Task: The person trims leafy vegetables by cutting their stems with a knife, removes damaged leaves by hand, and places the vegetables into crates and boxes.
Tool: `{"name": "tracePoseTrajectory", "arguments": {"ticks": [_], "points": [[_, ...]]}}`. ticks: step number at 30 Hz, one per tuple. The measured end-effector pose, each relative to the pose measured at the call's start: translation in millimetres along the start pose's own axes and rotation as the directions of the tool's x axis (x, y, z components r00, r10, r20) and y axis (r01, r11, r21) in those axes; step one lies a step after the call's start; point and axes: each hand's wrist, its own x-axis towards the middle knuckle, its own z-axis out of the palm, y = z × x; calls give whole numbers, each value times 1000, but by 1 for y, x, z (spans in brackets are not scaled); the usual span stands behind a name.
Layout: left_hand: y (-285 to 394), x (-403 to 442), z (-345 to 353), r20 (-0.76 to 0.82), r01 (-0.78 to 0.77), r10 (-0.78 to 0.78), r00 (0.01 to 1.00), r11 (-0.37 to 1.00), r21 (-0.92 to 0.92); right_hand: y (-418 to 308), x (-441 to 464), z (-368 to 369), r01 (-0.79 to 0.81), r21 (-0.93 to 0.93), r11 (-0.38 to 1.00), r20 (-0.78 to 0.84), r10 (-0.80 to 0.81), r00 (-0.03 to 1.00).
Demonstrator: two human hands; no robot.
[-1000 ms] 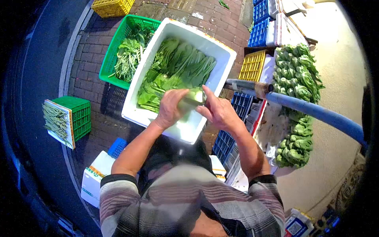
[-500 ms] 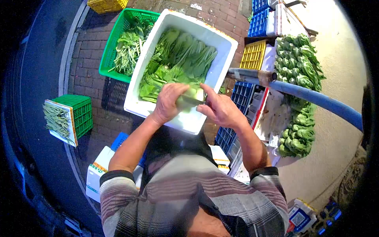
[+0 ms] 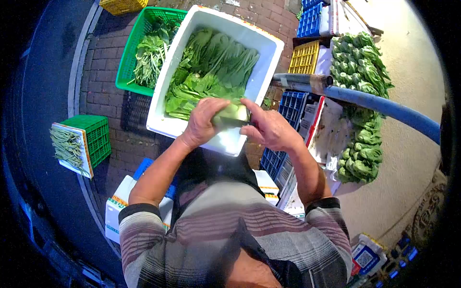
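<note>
My left hand [image 3: 203,124] is closed around a pale green leafy vegetable [image 3: 232,114], like bok choy, with its whitish stem base toward the right. At that base, my right hand [image 3: 273,128] grips what looks like a small knife [image 3: 235,123]; its dark flat blade lies along the stem's lower side, and the handle is hidden in my palm. Both hands are over the near edge of a white foam box [image 3: 163,122]. Inside the box lie dark leafy greens [image 3: 225,57] in rows, with lighter green leaves [image 3: 192,93] nearer to me.
Behind the box on the left stands a green crate [image 3: 126,72] of loose greens. Long beans [image 3: 67,144] lie on a lid against another green crate [image 3: 93,137]. A blue pipe [image 3: 384,106] crosses on the right, near blue crates [image 3: 293,108] and stacked leafy vegetables [image 3: 362,67].
The view has shifted slightly, so the box and crates appear a little higher and further left. Both hands keep nearly the same hold at the stem base.
</note>
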Motion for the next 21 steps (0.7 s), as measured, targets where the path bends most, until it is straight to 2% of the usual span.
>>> {"name": "tracePoseTrajectory", "arguments": {"ticks": [9, 12, 16, 20, 21], "points": [[9, -1, 1, 45, 40, -38, 998, 998, -40, 6, -8, 1, 7, 16, 1000, -17, -7, 1000], [10, -2, 0, 69, 58, -56, 996, 998, -34, 3, -10, -3, -108, 26, 994, 66, 106, 992], [12, -3, -2, 63, 12, -11, 998, 1000, -14, 1, -14, -6, -67, 23, 997, 6, 67, 998], [18, 2, 0, 39, -20, 20, 999, 1000, -5, 26, -19, 11, 113, 89, 990, -146, -100, 984], [18, 3, 0, 42, -24, 24, 999, 1000, -10, 24, -19, 10, 108, 76, 991, -154, -95, 983]]}}
